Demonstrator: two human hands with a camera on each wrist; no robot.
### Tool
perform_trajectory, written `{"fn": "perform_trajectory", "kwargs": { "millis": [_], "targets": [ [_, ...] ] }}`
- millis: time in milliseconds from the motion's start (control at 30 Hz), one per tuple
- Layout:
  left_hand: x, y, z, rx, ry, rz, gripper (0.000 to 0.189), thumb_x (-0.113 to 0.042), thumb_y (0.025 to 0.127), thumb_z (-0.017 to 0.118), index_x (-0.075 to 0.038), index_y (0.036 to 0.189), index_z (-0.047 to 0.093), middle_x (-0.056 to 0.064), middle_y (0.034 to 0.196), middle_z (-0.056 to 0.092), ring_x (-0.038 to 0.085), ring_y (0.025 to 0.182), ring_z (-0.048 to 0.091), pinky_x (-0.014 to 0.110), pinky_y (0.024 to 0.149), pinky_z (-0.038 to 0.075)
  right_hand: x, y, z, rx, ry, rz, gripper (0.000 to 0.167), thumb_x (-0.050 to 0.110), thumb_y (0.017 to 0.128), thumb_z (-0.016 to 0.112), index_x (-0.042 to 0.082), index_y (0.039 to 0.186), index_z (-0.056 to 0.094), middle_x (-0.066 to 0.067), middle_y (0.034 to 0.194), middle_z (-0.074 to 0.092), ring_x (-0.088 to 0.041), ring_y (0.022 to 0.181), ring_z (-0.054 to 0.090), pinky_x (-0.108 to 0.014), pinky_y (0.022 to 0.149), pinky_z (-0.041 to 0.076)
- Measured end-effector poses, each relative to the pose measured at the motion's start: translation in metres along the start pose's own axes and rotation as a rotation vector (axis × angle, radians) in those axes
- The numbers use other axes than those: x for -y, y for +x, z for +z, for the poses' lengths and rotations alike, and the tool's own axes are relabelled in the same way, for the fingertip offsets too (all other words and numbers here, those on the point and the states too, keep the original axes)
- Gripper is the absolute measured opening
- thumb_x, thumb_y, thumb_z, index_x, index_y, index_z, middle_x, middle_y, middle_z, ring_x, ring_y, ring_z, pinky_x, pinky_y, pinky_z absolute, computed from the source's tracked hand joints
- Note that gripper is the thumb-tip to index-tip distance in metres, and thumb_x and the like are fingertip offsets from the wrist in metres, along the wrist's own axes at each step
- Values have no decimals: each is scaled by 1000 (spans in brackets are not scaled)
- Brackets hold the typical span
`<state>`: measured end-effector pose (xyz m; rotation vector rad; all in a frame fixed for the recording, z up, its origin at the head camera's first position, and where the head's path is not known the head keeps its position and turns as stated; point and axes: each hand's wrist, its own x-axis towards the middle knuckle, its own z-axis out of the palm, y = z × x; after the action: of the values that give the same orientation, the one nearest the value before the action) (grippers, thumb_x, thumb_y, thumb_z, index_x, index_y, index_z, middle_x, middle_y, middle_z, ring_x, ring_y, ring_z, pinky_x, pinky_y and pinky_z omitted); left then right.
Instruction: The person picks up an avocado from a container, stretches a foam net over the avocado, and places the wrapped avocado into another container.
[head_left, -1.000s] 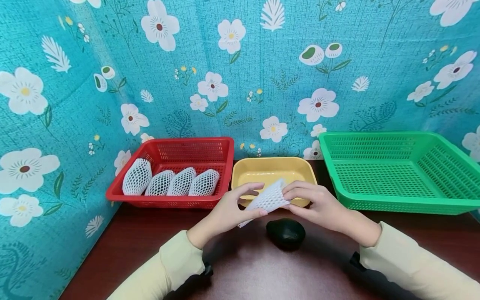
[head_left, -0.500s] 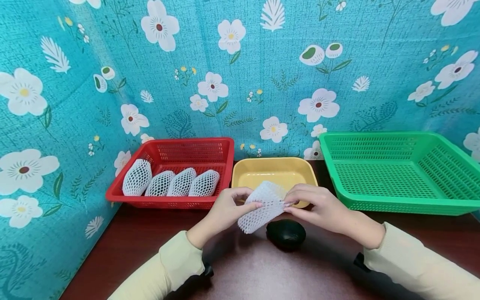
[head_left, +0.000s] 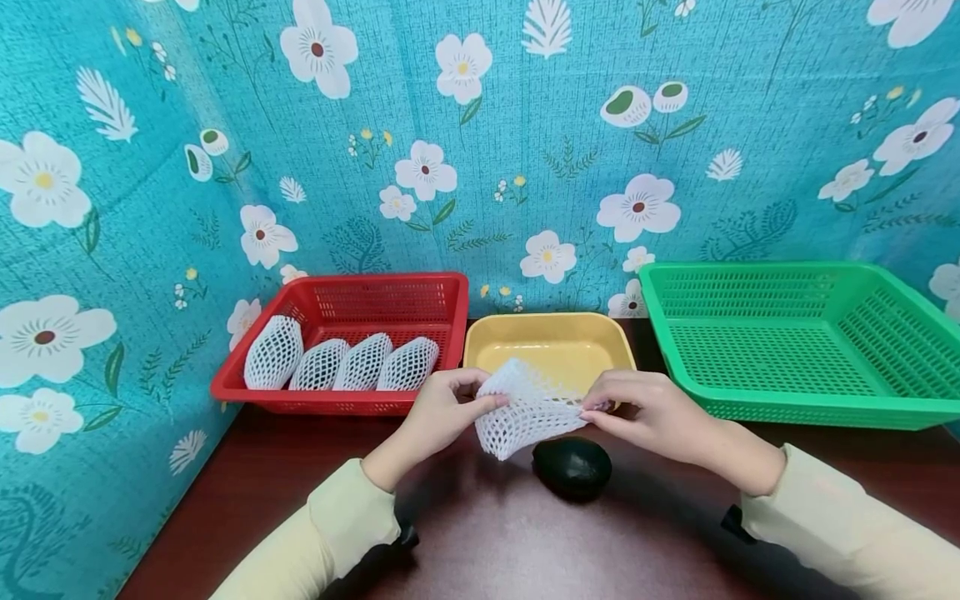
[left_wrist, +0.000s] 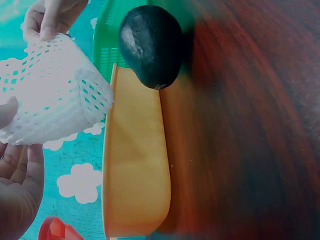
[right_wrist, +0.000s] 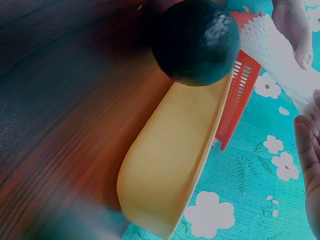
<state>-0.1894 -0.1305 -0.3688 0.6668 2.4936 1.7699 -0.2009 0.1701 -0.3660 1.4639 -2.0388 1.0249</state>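
A white foam net sleeve [head_left: 517,417] is stretched between both hands, above the front rim of the yellow tray. My left hand [head_left: 438,421] pinches its left side between thumb and fingers. With thumb and fingertips my right hand [head_left: 648,412] pinches the right end. On the table just below the sleeve lies a dark green avocado [head_left: 572,468], bare and touched by neither hand. The left wrist view shows the net sleeve [left_wrist: 60,95] spread between the hands, beside the avocado [left_wrist: 151,47]. In the right wrist view the avocado [right_wrist: 197,42] hides part of the tray.
A red basket [head_left: 337,404] at the left holds several fruits in white foam nets [head_left: 273,354]. The yellow tray [head_left: 551,329] stands in the middle behind the hands, and a green basket [head_left: 757,333] at the right. A flowered cloth hangs behind them.
Both hands have drawn apart, the left hand leftward and the right hand slightly rightward. The net sleeve has been turned and stretched wider between them. The avocado has stayed in place.
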Motion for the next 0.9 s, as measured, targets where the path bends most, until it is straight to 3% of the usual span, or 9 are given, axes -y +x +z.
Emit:
{"fn": "perform_trajectory", "kwargs": {
  "millis": [133, 233, 467, 633, 733, 900],
  "targets": [
    [0, -2, 0, -2, 4, -6, 18, -16, 91, 80, -3, 103, 78, 5, 95, 75, 16, 80, 67, 28, 72, 58, -1, 0, -1, 10, -3, -3, 20, 34, 101, 66, 17, 94, 75, 10, 91, 69, -3, 74, 59, -13, 61, 50],
    [-3, -2, 3, -4, 12, 23, 19, -16, 90, 80, -3, 104, 78, 5, 96, 75, 15, 81, 67, 30, 74, 59, 1, 3, -2, 6, 3, -8, 20, 34, 101, 65, 17, 96, 74, 9, 92, 70, -5, 76, 62, -14, 61, 51],
    [-11, -2, 15, -32, 130, 211, 22, -11, 84, 86, -5, 104, 77, 5, 101, 74, 14, 86, 67, 31, 73, 61, 15, 18, 4, -33, -19, 91, 39, 47, 97, 66, 10, 106, 75, 3, 91, 72, -6, 67, 61, -15, 55, 50],
    [-15, -3, 22, -12, 200, 293, 27, -9, 82, 87, -6, 105, 74, 4, 99, 72, 12, 86, 64, 25, 73, 59, 23, 27, 10, -73, -13, 81, 38, 44, 100, 63, 9, 102, 77, 1, 88, 73, -4, 62, 57, -16, 55, 47],
    [-17, -4, 22, 37, 167, 262, 38, -13, 81, 89, -8, 113, 70, 2, 106, 70, 13, 89, 64, 28, 78, 60, 24, 29, 12, -73, 6, 48, 31, 38, 102, 61, 12, 99, 77, 3, 89, 74, -5, 67, 60, -16, 58, 48],
    [-13, -4, 15, 163, 12, 75, 62, -23, 88, 83, -17, 143, 56, -2, 135, 62, 14, 114, 62, 38, 97, 54, 23, 27, 11, -36, 52, 25, 25, 36, 103, 62, 16, 99, 76, 7, 95, 74, -9, 84, 68, -17, 74, 53]
  ]
}}
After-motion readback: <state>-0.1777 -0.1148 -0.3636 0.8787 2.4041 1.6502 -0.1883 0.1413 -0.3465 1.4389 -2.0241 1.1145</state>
